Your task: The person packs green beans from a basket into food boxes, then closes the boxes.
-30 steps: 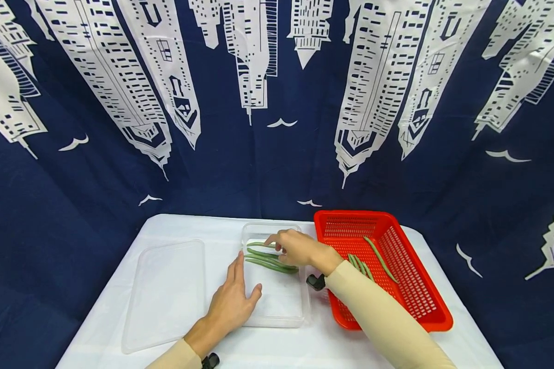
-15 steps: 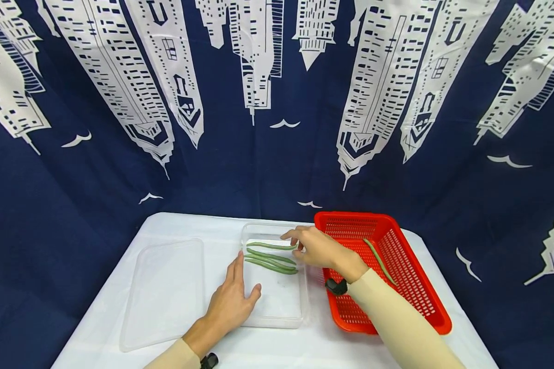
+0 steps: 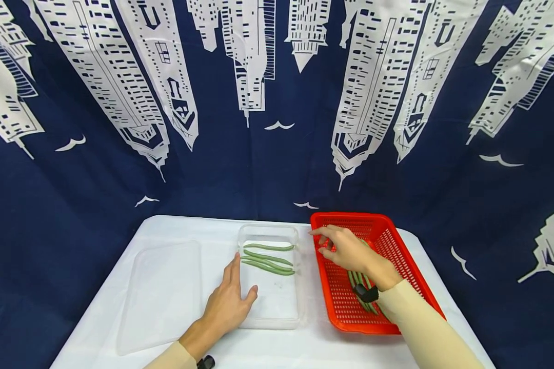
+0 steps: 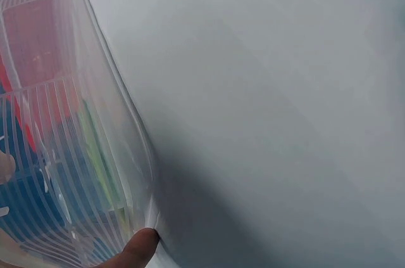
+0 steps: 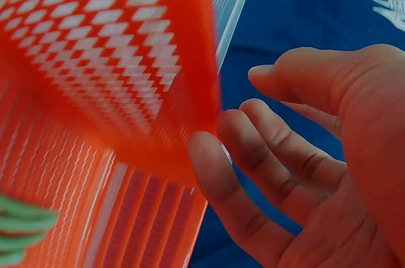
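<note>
Several green beans (image 3: 268,259) lie side by side across the far half of a clear plastic container (image 3: 277,324). My left hand (image 3: 228,300) rests against the container's left side with its fingers extended; a fingertip (image 4: 142,242) touches the wall in the left wrist view. Over the left part of a red perforated basket (image 3: 332,307) is my right hand (image 3: 346,248), its fingers loosely bent and holding nothing. More green beans (image 3: 361,282) lie in the basket, partly hidden by the right wrist; some also show in the right wrist view.
A translucent flat lid (image 3: 161,297) lies on the white-covered table (image 3: 258,353), left of the container. Behind the table hangs a dark blue cloth (image 3: 221,179) with white buildings and birds. The basket stands close to the container's right side.
My right hand has moved right, away from the beans in the container and over the basket. The beans it covered are now in full sight. My left hand stays at the container's side.
</note>
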`<state>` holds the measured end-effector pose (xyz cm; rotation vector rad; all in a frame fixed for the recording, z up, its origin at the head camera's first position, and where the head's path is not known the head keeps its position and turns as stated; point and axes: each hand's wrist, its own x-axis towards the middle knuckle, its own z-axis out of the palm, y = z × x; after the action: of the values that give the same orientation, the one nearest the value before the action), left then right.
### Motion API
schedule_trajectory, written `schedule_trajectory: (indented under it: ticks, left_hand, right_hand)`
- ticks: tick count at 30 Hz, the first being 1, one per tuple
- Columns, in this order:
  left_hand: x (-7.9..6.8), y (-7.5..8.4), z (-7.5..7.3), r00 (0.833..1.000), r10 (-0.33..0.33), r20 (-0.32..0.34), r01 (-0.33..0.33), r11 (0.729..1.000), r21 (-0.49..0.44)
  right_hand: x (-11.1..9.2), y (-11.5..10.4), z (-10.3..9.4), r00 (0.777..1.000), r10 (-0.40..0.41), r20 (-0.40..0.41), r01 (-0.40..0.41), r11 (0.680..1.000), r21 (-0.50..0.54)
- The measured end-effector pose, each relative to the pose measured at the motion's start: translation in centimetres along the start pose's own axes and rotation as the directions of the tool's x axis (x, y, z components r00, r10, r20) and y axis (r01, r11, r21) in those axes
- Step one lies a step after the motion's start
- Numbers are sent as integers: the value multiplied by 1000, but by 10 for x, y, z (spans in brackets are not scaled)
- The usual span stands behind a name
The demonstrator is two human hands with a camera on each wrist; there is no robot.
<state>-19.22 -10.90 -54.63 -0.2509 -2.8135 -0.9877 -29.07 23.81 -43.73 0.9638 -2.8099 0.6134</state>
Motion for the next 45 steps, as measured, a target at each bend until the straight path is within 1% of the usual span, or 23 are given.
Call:
schedule_trajectory:
  ticks: [5, 9, 12, 13, 16, 19, 22, 26, 31, 33, 35, 38, 39, 42, 45]
  left_hand:
    - [-1, -1, 2, 1000, -9, 5, 9, 1000, -4]
    - [0, 0, 2, 1000, -11, 4, 12, 1000, -12]
    - [0, 0, 2, 1000, -18, 2, 18, 1000, -16]
    - [0, 0, 2, 1000, -20, 0, 20, 1000, -19]
    - [-2, -1, 2, 1000, -25, 1, 25, 999, -20]
    - [-4, -3, 0, 1000, -28, 10, 28, 999, -20]
    - [-6, -4, -1, 999, -33, 18, 33, 999, -16]
    - [-5, -3, -1, 1000, -26, 9, 26, 1000, -6]
    - [-2, -2, 1, 1000, -13, 10, 13, 1000, -1]
    - [-2, -2, 1, 1000, -19, 18, 19, 1000, 0]
    - [-3, -3, 2, 999, -29, 25, 29, 1000, 1]
    - [-3, -3, 0, 999, -27, 22, 27, 1000, -5]
    - [-3, -3, 0, 1000, -24, 20, 24, 1000, -9]
    - [-1, -3, -1, 1000, -12, 14, 12, 1000, -11]
    - [0, -3, -1, 1000, -8, 11, 8, 1000, -6]
  right_hand:
    - [-19, 23, -8, 994, 103, 34, -104, 994, 30]
    - [-33, 44, -12, 988, 146, 46, -148, 988, 41]
    - [-43, 57, -12, 981, 171, 93, -176, 983, 58]
    - [-46, 61, -12, 976, 182, 120, -191, 979, 66]
    - [-55, 71, -9, 952, 221, 213, -241, 968, 74]
    - [-62, 81, -4, 931, 227, 286, -257, 964, 70]
    - [-67, 87, -1, 910, 233, 342, -275, 958, 79]
    - [-71, 94, 0, 881, 262, 395, -313, 947, 69]
    - [-76, 98, 0, 841, 321, 435, -385, 920, 66]
    - [-78, 98, 1, 823, 340, 455, -426, 900, 98]
    - [-81, 98, 3, 810, 348, 472, -455, 880, 132]
    - [-84, 96, 5, 794, 364, 487, -503, 842, 192]
    - [-84, 96, 6, 792, 370, 486, -513, 834, 201]
    - [-85, 94, 6, 786, 380, 487, -532, 818, 220]
    - [-84, 94, 6, 776, 380, 504, -546, 804, 234]
